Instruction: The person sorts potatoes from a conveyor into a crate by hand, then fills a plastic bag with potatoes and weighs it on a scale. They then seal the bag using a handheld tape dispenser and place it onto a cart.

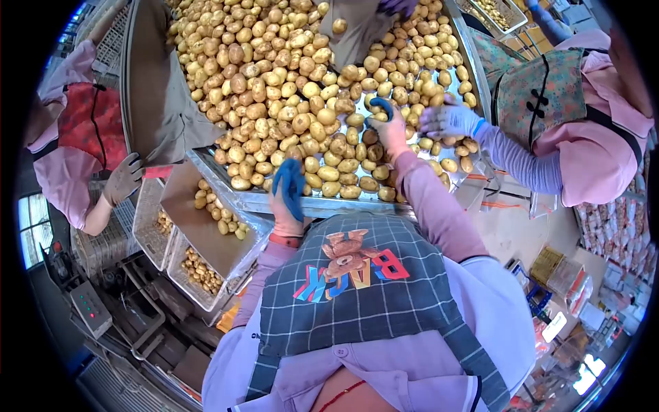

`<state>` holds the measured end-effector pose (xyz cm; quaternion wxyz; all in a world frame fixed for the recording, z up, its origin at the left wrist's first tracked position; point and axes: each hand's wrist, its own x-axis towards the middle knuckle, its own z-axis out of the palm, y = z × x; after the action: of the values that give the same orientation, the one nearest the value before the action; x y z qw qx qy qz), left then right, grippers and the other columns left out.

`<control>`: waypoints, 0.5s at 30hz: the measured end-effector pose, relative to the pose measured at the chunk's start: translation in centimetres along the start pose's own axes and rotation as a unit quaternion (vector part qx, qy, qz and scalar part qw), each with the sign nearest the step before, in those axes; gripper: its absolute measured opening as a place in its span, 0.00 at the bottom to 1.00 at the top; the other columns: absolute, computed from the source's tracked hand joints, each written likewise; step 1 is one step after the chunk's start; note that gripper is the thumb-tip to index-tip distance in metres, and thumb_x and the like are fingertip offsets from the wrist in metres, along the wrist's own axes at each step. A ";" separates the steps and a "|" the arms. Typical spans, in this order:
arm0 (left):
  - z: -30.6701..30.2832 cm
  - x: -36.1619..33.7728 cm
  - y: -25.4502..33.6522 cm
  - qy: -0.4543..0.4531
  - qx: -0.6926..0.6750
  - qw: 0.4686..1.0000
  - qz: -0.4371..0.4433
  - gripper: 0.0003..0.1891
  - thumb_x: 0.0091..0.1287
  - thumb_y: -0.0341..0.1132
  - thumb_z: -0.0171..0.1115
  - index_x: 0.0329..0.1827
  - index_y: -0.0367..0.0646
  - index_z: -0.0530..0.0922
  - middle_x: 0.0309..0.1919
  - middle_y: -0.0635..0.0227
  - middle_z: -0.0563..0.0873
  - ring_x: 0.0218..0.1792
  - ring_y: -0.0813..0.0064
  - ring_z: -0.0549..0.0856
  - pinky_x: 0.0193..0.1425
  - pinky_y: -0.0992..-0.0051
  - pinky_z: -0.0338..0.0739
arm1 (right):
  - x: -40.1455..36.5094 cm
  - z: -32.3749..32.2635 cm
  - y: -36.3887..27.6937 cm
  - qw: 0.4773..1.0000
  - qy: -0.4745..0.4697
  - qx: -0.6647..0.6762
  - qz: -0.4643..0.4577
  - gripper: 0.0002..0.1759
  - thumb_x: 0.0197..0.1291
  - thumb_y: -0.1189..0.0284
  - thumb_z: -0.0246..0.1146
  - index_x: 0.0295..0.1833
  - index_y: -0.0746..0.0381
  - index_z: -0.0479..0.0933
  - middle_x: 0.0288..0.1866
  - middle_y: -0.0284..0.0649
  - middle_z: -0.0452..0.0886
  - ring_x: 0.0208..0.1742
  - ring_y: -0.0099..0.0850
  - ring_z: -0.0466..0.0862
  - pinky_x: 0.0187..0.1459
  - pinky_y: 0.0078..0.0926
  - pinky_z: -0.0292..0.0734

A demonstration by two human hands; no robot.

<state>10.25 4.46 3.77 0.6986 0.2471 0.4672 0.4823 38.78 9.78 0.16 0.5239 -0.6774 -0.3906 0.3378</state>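
Note:
My left hand, its fingers in blue glove fabric, is at the near edge of the metal sorting table, beside the heap of potatoes. Its fingers point forward and look loosely open, slightly blurred, with no potato visible in them. Further forward and to the right, my right hand reaches over the potatoes. Blue covers its fingertips. Finger and thumb curve apart with nothing seen between them, close above a brownish potato.
To the right, a co-worker's gloved hand reaches among the potatoes. Another person's gloved hand is at the left, near a grey cloth flap. Crates of potatoes stand below the table's left corner. A purple-gloved hand shows at the top.

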 end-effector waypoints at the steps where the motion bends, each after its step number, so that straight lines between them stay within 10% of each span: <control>1: 0.0 0.3 -0.8 -0.085 -0.084 0.990 -0.074 0.26 0.75 0.49 0.47 0.69 0.42 0.67 0.63 0.59 0.75 0.65 0.63 0.73 0.68 0.59 0.67 | -2.0 0.6 -1.6 0.999 0.002 -0.034 -0.029 0.26 0.45 0.74 0.73 0.54 0.58 0.79 0.50 0.43 0.81 0.51 0.36 0.80 0.57 0.28 0.74; 4: 1.9 0.9 -2.5 -0.283 -0.360 0.844 -0.280 0.27 0.75 0.54 0.43 0.69 0.46 0.67 0.64 0.62 0.74 0.65 0.64 0.73 0.68 0.58 0.68 | -8.9 2.5 -5.2 0.954 -0.198 -0.131 -0.181 0.26 0.50 0.68 0.67 0.58 0.55 0.77 0.61 0.48 0.75 0.65 0.48 0.72 0.67 0.42 0.66; 6: 2.2 1.2 -4.6 -0.153 -0.336 0.896 -0.248 0.28 0.75 0.54 0.43 0.69 0.47 0.67 0.64 0.61 0.74 0.66 0.63 0.72 0.72 0.59 0.65 | -12.0 3.5 -7.1 0.828 -0.379 -0.355 -0.211 0.40 0.46 0.61 0.71 0.68 0.52 0.69 0.70 0.58 0.64 0.72 0.56 0.61 0.74 0.45 0.56; 8: 2.9 -0.3 -3.8 -0.156 -0.320 0.891 -0.281 0.28 0.74 0.56 0.43 0.68 0.46 0.68 0.64 0.60 0.74 0.66 0.64 0.72 0.73 0.63 0.64 | -12.3 2.2 -6.0 0.872 -0.381 -0.236 -0.194 0.40 0.50 0.59 0.69 0.70 0.54 0.66 0.71 0.55 0.63 0.74 0.54 0.59 0.75 0.47 0.53; 10: 3.0 -1.5 -3.5 -0.286 0.144 0.947 0.021 0.28 0.74 0.57 0.44 0.65 0.44 0.69 0.64 0.56 0.73 0.66 0.61 0.72 0.71 0.57 0.66 | -11.4 0.3 -2.9 0.940 -0.315 -0.050 -0.118 0.37 0.56 0.58 0.65 0.71 0.55 0.66 0.72 0.53 0.63 0.75 0.53 0.58 0.75 0.50 0.50; 12: 0.8 -0.1 -4.6 -0.287 0.277 0.916 0.045 0.29 0.72 0.58 0.47 0.61 0.42 0.70 0.62 0.54 0.74 0.66 0.57 0.72 0.68 0.48 0.67 | -9.0 -3.8 -0.1 0.843 -0.327 -0.384 -0.187 0.27 0.62 0.61 0.60 0.67 0.52 0.71 0.72 0.49 0.63 0.74 0.49 0.61 0.74 0.49 0.52; 13: 1.7 -0.4 -3.0 -0.318 -0.024 0.941 -0.114 0.28 0.72 0.58 0.46 0.62 0.44 0.70 0.62 0.60 0.75 0.67 0.61 0.70 0.69 0.49 0.65 | -7.7 -6.4 1.4 0.774 -0.298 -0.505 -0.237 0.23 0.62 0.60 0.59 0.64 0.46 0.74 0.72 0.48 0.63 0.74 0.49 0.61 0.74 0.48 0.53; 14: 2.2 -0.4 -2.1 -0.312 -0.323 0.855 -0.257 0.28 0.72 0.58 0.46 0.63 0.46 0.69 0.63 0.67 0.76 0.69 0.65 0.69 0.70 0.49 0.62 | -6.4 -8.2 4.2 0.761 -0.268 -0.541 -0.238 0.22 0.63 0.59 0.58 0.63 0.41 0.75 0.73 0.48 0.64 0.74 0.51 0.60 0.74 0.50 0.52; 15: 2.0 0.0 -2.0 -0.312 -0.325 0.856 -0.251 0.28 0.72 0.58 0.46 0.63 0.46 0.69 0.63 0.67 0.76 0.69 0.65 0.69 0.70 0.49 0.62 | -5.0 -9.0 5.3 0.771 -0.226 -0.540 -0.251 0.20 0.62 0.59 0.59 0.61 0.42 0.77 0.73 0.47 0.64 0.74 0.51 0.60 0.74 0.51 0.51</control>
<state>12.94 3.80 3.07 0.9457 0.0175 0.0872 0.3126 45.13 0.54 -2.71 0.0341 -0.6305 -0.7722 0.0708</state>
